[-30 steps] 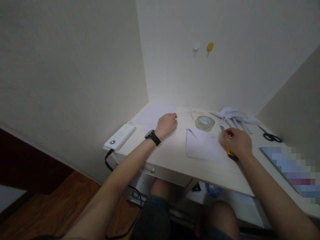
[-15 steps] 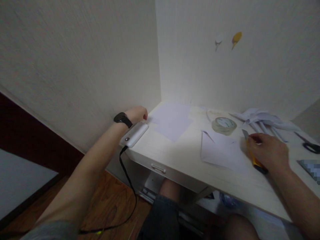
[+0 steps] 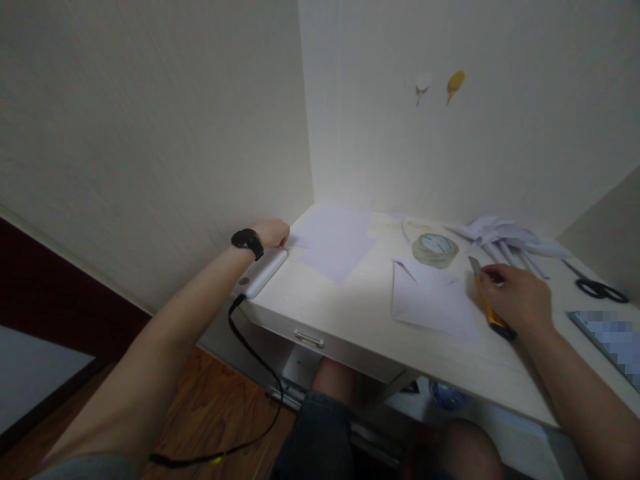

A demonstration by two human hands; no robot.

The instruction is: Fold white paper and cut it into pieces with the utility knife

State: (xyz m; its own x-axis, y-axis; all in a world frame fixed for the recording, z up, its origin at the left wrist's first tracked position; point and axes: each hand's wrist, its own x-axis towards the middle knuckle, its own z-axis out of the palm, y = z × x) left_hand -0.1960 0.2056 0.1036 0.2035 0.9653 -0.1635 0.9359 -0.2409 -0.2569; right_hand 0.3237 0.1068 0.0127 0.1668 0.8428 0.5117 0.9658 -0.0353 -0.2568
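My right hand (image 3: 520, 297) grips a yellow utility knife (image 3: 486, 301) with its blade out, low over the desk at the right. Just left of the knife lies a creased white sheet of paper (image 3: 425, 303). A roll of clear tape (image 3: 435, 251) sits behind that sheet. My left hand (image 3: 273, 233), with a black watch on the wrist, is at the desk's far left corner. Its fingers are curled and mostly hidden, close to the edge of some flat white papers (image 3: 335, 243). Below that wrist is a white device (image 3: 260, 272) with a black cable.
White paper rolls and crumpled sheets (image 3: 505, 237) lie at the back right. Black-handled scissors (image 3: 600, 290) and a flat blurred item (image 3: 607, 340) are on the right. Walls border the desk (image 3: 330, 307) at left and back, with two hooks above. The black cable (image 3: 255, 357) hangs down to the floor.
The view has turned slightly right, so the desk and its things sit further left. Both hands keep nearly the same places on the desk, the right one still with the utility knife.
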